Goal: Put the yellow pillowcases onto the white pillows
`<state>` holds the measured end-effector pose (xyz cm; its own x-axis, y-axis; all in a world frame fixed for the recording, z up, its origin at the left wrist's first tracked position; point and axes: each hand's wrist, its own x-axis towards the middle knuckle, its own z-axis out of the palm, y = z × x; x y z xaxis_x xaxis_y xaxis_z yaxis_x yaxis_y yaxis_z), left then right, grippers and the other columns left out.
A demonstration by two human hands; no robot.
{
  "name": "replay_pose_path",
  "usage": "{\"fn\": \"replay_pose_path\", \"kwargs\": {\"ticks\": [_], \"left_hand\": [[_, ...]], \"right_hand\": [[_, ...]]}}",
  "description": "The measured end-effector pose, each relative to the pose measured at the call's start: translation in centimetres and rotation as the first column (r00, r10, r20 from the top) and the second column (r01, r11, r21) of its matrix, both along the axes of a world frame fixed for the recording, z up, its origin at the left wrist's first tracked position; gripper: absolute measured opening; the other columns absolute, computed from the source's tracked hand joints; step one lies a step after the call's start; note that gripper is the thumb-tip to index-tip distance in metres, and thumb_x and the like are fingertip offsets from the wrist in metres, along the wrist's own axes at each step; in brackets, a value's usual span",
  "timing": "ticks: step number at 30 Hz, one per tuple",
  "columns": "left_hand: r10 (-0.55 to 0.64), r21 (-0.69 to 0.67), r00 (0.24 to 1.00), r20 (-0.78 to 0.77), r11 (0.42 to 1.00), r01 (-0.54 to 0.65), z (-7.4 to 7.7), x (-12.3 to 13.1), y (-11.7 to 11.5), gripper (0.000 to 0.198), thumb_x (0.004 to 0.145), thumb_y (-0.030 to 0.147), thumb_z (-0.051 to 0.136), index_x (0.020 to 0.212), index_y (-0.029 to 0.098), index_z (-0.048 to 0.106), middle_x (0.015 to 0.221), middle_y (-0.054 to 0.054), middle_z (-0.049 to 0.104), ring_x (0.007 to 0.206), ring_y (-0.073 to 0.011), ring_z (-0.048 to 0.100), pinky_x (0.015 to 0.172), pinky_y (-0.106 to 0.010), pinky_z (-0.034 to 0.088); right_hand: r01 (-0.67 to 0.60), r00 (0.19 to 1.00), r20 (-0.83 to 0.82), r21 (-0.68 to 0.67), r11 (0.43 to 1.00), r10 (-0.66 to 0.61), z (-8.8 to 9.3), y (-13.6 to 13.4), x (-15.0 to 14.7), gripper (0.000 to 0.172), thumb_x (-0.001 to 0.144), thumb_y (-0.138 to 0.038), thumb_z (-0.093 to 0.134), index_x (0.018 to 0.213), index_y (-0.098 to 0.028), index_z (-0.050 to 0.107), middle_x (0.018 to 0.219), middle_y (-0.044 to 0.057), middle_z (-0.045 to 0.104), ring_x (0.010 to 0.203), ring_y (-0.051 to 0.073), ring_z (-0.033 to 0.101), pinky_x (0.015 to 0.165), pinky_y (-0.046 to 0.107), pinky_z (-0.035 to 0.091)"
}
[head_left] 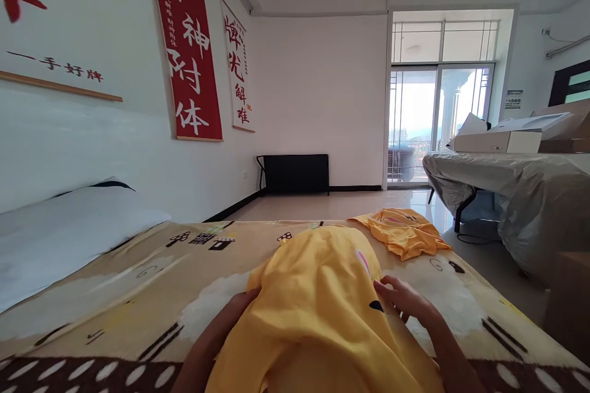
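A large yellow cloth point(318, 295) with pink and black printed marks is bunched up in front of me, raised in a rounded heap over the bed. At its left edge, my left hand point(247, 299) touches the fabric; its fingers are hidden by the folds. On the right side, my right hand point(403, 298) pinches the cloth's edge between thumb and fingers, near a black printed shape. Beyond it, a second yellow cloth point(405, 232) lies crumpled at the bed's far right edge. Under both is a beige patterned blanket point(152, 295).
A white pillow point(74, 233) rests at the left against the wall. Past the bed's right side stands a plastic-covered table point(516, 178) bearing a white box point(498, 142). A black folded panel point(295, 173) leans at the far wall, near a glass sliding door point(437, 126).
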<state>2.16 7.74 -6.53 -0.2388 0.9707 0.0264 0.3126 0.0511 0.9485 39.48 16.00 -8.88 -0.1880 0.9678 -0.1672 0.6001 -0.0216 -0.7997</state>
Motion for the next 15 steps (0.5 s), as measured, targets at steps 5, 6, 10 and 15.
{"fn": "replay_pose_path", "kwargs": {"ticks": [5, 6, 10, 15], "left_hand": [[0.057, -0.017, 0.981, 0.184, 0.998, -0.055, -0.6, -0.8, 1.2, 0.038, 0.064, 0.050, 0.071, 0.078, 0.015, 0.065, 0.068, -0.004, 0.069, 0.075, -0.0269, 0.066, 0.059, -0.031, 0.052], [0.064, -0.021, 0.958, 0.281, 0.998, -0.060, -0.7, -0.8, 1.5, 0.035, 0.065, 0.046, 0.072, 0.079, 0.015, 0.065, 0.067, -0.004, 0.069, 0.071, -0.0254, 0.066, 0.058, -0.030, 0.052], [0.104, -0.081, 0.810, 0.577, 0.994, -0.069, -0.3, -1.8, 1.6, 0.023, 0.075, 0.035, 0.063, 0.084, 0.014, 0.064, 0.066, -0.006, 0.068, 0.064, -0.0236, 0.066, 0.057, -0.032, 0.054], [0.120, -0.159, 0.714, 0.689, 0.987, -0.012, -0.1, -5.4, 0.0, 0.026, 0.071, 0.031, 0.066, 0.091, 0.014, 0.065, 0.065, -0.006, 0.068, 0.061, -0.0250, 0.067, 0.058, -0.034, 0.055]], "right_hand": [[0.136, 0.986, -0.093, -0.038, 0.990, -0.139, -2.4, 1.8, 0.0, 0.051, 0.090, -0.057, 0.026, 0.114, -0.018, 0.049, 0.086, 0.007, 0.061, 0.065, 0.015, 0.061, 0.051, 0.025, 0.045], [0.117, 0.979, -0.161, -0.031, 0.993, -0.121, -2.8, 1.9, -0.3, 0.050, 0.089, -0.059, 0.029, 0.112, -0.019, 0.050, 0.089, 0.006, 0.061, 0.068, 0.015, 0.061, 0.053, 0.025, 0.046], [0.092, 0.907, -0.412, 0.003, 0.996, -0.083, -3.7, 2.1, -1.3, 0.041, 0.080, -0.056, 0.049, 0.094, -0.018, 0.058, 0.075, 0.001, 0.061, 0.066, 0.013, 0.059, 0.056, 0.022, 0.044], [0.161, 0.883, -0.439, -0.049, 0.986, -0.166, -2.8, 2.1, 0.2, 0.048, 0.072, -0.035, 0.058, 0.117, -0.018, 0.052, 0.048, -0.010, 0.040, 0.038, 0.007, 0.036, 0.039, 0.018, 0.025]]}}
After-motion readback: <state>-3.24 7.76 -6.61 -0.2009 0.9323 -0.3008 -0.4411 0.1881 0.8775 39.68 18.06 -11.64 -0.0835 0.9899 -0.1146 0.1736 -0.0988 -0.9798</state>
